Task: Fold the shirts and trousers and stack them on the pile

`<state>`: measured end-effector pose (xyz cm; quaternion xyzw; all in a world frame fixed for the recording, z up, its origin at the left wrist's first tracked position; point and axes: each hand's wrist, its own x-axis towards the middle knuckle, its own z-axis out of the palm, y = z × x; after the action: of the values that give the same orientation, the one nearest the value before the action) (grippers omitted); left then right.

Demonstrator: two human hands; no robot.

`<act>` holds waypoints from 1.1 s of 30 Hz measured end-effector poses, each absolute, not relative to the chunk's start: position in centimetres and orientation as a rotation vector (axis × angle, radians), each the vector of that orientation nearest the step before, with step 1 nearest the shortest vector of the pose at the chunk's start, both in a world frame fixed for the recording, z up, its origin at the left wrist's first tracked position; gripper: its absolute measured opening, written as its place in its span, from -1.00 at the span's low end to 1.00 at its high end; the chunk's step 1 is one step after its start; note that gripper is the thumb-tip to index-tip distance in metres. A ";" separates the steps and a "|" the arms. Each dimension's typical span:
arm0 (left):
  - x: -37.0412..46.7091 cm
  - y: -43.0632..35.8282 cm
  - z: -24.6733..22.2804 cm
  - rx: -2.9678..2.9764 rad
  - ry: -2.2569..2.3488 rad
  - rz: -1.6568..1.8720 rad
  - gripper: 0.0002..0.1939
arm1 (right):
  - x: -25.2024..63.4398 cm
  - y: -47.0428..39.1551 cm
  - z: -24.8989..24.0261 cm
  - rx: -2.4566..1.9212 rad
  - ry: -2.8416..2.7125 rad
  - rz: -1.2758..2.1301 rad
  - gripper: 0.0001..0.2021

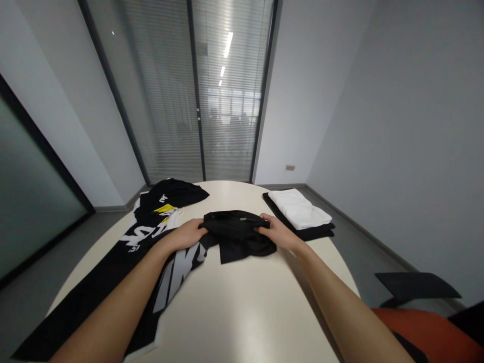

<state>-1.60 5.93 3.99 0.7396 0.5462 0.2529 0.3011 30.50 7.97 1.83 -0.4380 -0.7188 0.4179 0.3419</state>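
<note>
The black garment (242, 236) sits bunched over the middle of the table (242, 302), plain dark cloth with soft folds, a long opening along its top edge and a small pale mark inside it. A squarish flap hangs down at its lower left, and the lower right side is rumpled.

The left hand (189, 233) has its fingers closed on the garment's left end, the thumb laid along the near side. The right hand (278, 233) grips the other end, forefinger over the top edge and thumb below, the cloth caught between them.

Beyond the right hand lies a folded white cloth (300, 207), thick and smooth, on a flat black cloth (321, 232) that shows along its edges. Over on the left, loose black clothes (94, 282) spread toward the near edge, with bold white and grey lettering and a yellow patch; the left forearm passes above them. The table is pale, rounded and glossy, catching a bright reflection. An orange chair seat (427, 333) shows at the lower right.
</note>
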 end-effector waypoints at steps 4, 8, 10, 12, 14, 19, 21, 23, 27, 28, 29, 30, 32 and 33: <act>-0.2 5.3 5.2 1.684 1.077 0.726 -0.67 | 31.2 9.3 2.4 -1.173 -1.329 1.087 -0.62; 0.6 5.0 5.3 1.653 1.184 0.890 -0.62 | 31.5 9.5 2.6 -1.098 -1.146 1.093 -0.46; 0.8 4.8 5.1 1.541 1.253 0.879 -0.57 | 31.3 8.9 2.7 -1.062 -1.205 1.161 -0.45; 0.9 4.5 4.9 1.351 1.236 0.834 -0.51 | 30.8 8.2 2.8 -1.059 -1.285 1.286 -0.47; 1.2 4.1 4.9 1.232 1.166 0.795 -0.49 | 30.4 7.7 2.8 -1.082 -1.370 1.389 -0.48; 1.7 3.2 5.5 1.293 1.022 0.660 -0.50 | 30.4 7.5 2.3 -1.102 -1.748 1.210 -0.11; 1.6 3.3 5.8 1.268 1.007 0.686 -0.55 | 30.7 7.5 2.1 -1.099 -1.922 1.120 0.05; 1.1 3.8 6.0 1.203 1.090 0.803 -0.61 | 30.9 7.6 1.8 -1.113 -2.008 1.081 0.02; -0.4 5.5 6.2 0.981 1.244 1.213 -0.82 | 31.4 8.0 1.4 -1.143 -1.932 1.127 -0.18; -0.9 6.0 6.2 0.916 1.267 1.351 -0.86 | 31.6 8.2 1.3 -1.149 -1.892 1.138 -0.20; -1.3 6.5 6.2 0.866 1.289 1.495 -0.88 | 31.7 8.4 1.2 -1.161 -1.850 1.134 -0.22; -1.7 6.9 6.2 0.855 1.318 1.630 -0.87 | 31.8 8.7 1.1 -1.182 -1.809 1.099 -0.23; -2.4 7.5 6.2 0.999 1.413 1.813 -0.82 | 31.9 9.2 0.9 -1.256 -1.723 0.907 -0.28; -2.6 7.7 6.1 1.145 1.491 1.840 -0.77 | 31.9 9.4 0.8 -1.295 -1.687 0.775 -0.31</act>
<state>-2.58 7.68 6.13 0.4211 0.5485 0.6768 0.2526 31.86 9.39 0.80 -0.5178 -0.6745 0.3100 0.4252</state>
